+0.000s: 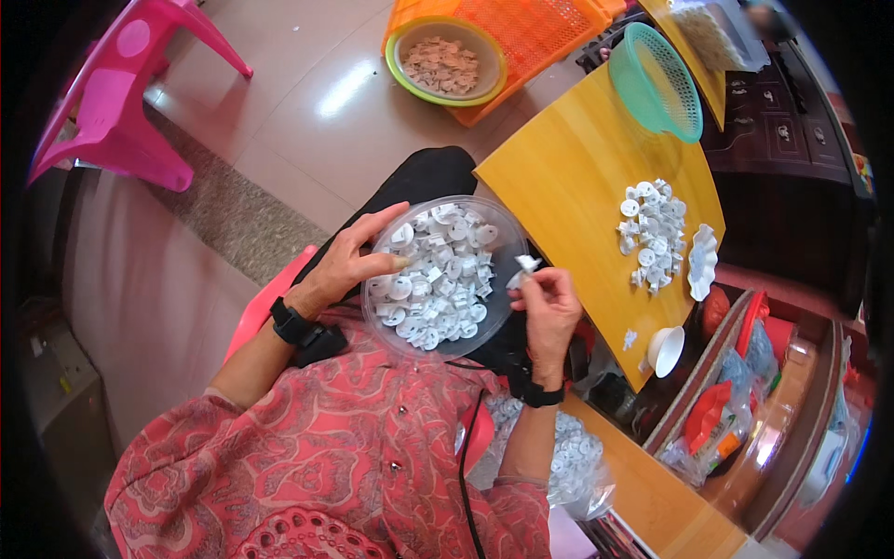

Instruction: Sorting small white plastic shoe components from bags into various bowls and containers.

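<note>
On my lap rests a round clear plastic bowl (515, 233), filled with small white plastic parts (438, 279) that have round faces and square stubs. My left hand (346, 259) grips the bowl's left rim, its thumb reaching over the parts inside. Just past the right rim, my right hand (551, 312) pinches one small white plastic part (525, 266) between thumb and fingers. Its exact shape is partly hidden by the fingertips.
To the right stands a yellow wooden table (568, 149) with a pile of similar white parts (654, 233), a wavy white dish (703, 263), a small white bowl (666, 351) and a green basket (643, 84). An orange crate (540, 42), a basin (396, 70) and a pink chair (116, 112) stand beyond.
</note>
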A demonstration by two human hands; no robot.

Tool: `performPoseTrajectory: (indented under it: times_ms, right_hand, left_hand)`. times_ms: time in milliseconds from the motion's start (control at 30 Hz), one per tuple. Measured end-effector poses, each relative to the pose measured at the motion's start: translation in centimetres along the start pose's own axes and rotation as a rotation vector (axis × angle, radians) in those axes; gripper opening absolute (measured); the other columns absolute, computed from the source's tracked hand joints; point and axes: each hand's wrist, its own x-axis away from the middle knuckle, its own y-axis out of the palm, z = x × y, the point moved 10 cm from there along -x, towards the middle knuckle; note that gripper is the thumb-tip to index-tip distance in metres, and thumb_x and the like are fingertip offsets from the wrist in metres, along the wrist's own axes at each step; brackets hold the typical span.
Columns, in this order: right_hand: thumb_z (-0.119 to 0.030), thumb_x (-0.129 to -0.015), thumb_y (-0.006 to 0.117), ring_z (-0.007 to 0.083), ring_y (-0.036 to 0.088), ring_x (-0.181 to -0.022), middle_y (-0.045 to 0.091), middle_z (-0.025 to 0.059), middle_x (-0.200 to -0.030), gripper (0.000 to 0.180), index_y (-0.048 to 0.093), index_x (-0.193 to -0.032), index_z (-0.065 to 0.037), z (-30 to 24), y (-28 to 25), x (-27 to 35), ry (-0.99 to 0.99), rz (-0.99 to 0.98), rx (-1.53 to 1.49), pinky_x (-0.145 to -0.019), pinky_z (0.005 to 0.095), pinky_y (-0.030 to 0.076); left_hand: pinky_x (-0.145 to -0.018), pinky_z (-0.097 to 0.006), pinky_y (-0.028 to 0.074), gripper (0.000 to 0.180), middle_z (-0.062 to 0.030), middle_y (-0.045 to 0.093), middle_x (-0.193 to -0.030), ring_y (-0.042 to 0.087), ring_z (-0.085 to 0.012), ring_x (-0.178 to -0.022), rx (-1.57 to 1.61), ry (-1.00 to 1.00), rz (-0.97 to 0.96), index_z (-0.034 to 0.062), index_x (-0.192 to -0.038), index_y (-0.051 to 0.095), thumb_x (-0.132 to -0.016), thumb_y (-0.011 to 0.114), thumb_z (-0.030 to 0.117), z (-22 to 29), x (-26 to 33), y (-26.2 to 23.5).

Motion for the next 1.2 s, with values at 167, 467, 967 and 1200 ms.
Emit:
performPoseTrajectory:
  times_ms: [167,467,967,1200]
  right_hand:
    - [-0.004,-0.094,0.062,0.0155,0.068,-0.068,0.065,0.0083,-0.084,0.006,0.057,-0.095,-0.001,-4.3,-7.5,-3.1,-0.071,0.225,0.015,-0.055,0.0242,0.055]
    - [-0.008,-0.094,0.064,0.0201,0.070,-0.083,0.064,0.0121,-0.098,0.026,0.052,-0.113,0.004,-6.5,-17.7,-7.2,-0.283,0.589,-0.018,-0.066,0.0277,0.059]
    - [-0.012,-0.082,0.074,0.0291,0.066,-0.076,0.061,0.0153,-0.093,0.025,0.065,-0.102,0.000,0.5,7.5,3.4,-0.260,-0.334,0.688,-0.070,0.0394,0.053]
    - [-0.011,-0.085,0.071,0.0294,0.065,-0.074,0.060,0.0163,-0.092,0.021,0.062,-0.098,0.002,1.3,7.3,3.3,-0.154,-0.332,0.545,-0.068,0.0398,0.052]
  left_hand:
    - [-0.110,-0.032,0.035,0.081,-0.0127,0.052,-0.141,0.049,-0.0192,-0.128,0.075,-0.040,0.009,-0.0018,-0.149,0.039,-0.076,0.069,0.016,0.3,0.3,0.1]
    - [-0.109,-0.032,0.037,0.079,-0.0116,0.053,-0.141,0.050,-0.0184,-0.127,0.054,-0.050,-0.011,-0.0007,-0.149,0.039,-0.078,0.068,0.015,0.3,0.2,0.3]
    - [-0.103,-0.031,0.043,0.077,-0.0105,0.054,-0.138,0.053,-0.0169,-0.122,-0.031,-0.039,-0.022,0.0032,-0.149,0.041,-0.079,0.069,0.015,0.1,0.1,-0.1]
    - [-0.102,-0.031,0.043,0.077,-0.0106,0.054,-0.138,0.053,-0.0171,-0.122,-0.046,-0.034,-0.017,0.0040,-0.149,0.042,-0.078,0.069,0.016,-0.2,0.2,-0.1]
